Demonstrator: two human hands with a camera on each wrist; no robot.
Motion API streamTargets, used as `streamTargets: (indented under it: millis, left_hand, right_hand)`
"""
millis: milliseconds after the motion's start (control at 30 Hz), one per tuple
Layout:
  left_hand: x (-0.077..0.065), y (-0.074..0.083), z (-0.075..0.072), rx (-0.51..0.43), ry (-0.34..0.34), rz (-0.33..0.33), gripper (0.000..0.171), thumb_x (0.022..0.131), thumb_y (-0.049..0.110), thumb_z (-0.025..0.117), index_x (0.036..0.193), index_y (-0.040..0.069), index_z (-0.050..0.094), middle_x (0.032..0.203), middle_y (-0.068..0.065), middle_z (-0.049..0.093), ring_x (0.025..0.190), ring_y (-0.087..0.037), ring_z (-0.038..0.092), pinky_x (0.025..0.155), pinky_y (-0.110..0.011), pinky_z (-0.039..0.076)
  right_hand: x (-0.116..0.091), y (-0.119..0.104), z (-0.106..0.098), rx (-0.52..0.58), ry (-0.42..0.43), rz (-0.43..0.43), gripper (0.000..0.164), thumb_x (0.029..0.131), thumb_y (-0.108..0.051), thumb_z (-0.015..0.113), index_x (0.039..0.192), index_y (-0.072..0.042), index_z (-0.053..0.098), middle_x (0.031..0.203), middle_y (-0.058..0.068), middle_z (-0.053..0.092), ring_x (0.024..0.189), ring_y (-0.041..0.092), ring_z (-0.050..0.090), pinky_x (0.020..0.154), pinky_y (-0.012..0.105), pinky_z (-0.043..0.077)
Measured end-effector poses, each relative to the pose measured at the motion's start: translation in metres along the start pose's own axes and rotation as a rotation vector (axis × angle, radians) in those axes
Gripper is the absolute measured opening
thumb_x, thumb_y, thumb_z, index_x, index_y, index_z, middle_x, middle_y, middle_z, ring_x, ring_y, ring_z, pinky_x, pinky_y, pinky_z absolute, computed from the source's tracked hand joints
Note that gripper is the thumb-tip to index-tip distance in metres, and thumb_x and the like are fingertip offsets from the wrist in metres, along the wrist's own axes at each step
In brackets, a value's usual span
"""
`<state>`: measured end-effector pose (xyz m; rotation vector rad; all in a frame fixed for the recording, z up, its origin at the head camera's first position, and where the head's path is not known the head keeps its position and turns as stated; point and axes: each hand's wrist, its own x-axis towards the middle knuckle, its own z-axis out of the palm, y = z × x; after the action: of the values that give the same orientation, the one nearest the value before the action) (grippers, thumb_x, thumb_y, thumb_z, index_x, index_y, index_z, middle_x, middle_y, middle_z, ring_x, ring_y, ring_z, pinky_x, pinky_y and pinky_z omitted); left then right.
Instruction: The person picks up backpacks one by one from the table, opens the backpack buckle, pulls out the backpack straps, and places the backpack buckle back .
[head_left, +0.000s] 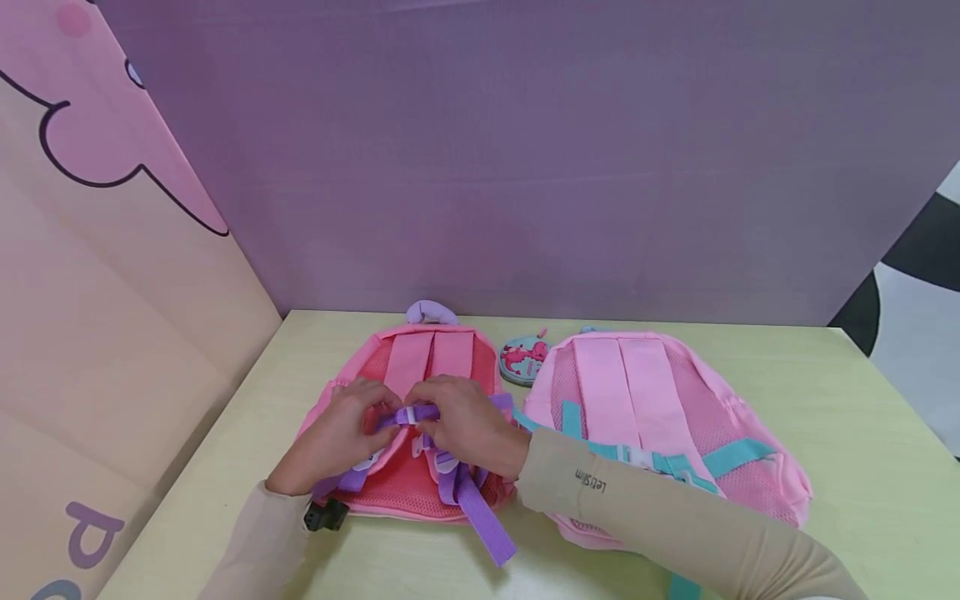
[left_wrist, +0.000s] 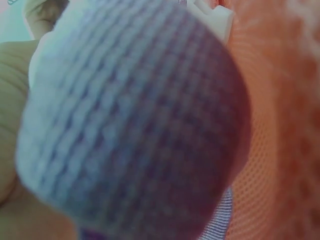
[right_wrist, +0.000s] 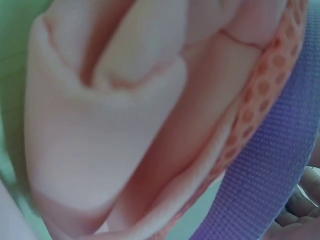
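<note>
A coral-pink backpack (head_left: 401, 492) lies on the table with its mesh back and shoulder straps facing up. Across its straps runs a purple chest strap (head_left: 427, 412) with a small white buckle (head_left: 410, 416). My left hand (head_left: 341, 435) pinches the strap left of the buckle, while my right hand (head_left: 467, 423) pinches it just to the right. In the left wrist view, blurred purple webbing (left_wrist: 135, 120) fills the middle beside the coral mesh (left_wrist: 280, 150). Pink fabric folds (right_wrist: 105, 145) and a purple strap (right_wrist: 270, 135) fill the right wrist view, with fingers at its right edge.
A lighter pink backpack (head_left: 660, 383) with teal straps lies to the right, partly under my right forearm. Between the backpacks sits a small round pouch (head_left: 522, 358). A loose purple strap end (head_left: 486, 525) trails towards the front. A purple wall (head_left: 525, 167) stands behind the table.
</note>
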<state>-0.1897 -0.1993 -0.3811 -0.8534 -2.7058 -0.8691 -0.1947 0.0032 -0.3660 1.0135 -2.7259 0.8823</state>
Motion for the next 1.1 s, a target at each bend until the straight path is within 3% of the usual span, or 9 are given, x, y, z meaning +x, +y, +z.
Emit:
streamTargets:
  millis: [600,1100]
  left_hand:
    - [0.0004,0.0001,-0.0009,-0.002,0.007,0.012,0.029,0.072,0.006,0.081,0.095,0.011,0.065,0.089,0.003,0.060,0.084,-0.019,0.054,0.072,-0.034,0.048]
    - [0.0002,0.0000,-0.0022,-0.007,0.015,0.015,0.029,0.070,0.004,0.081,0.092,0.011,0.064,0.087,0.004,0.058,0.084,-0.015,0.053,0.071,-0.035,0.049]
  right_hand:
    - [-0.0002,-0.0006,-0.0020,-0.004,-0.005,0.015,0.029,0.080,-0.008,0.075,0.107,-0.014,0.069,0.098,-0.003,0.064,0.084,0.009,0.057,0.076,0.022,0.047]
    - [-0.0032,0.0036,-0.0051,0.037,0.027,-0.044,0.027,0.080,-0.003,0.073,0.105,-0.011,0.069,0.097,-0.002,0.065,0.085,0.010,0.058,0.074,0.022,0.048]
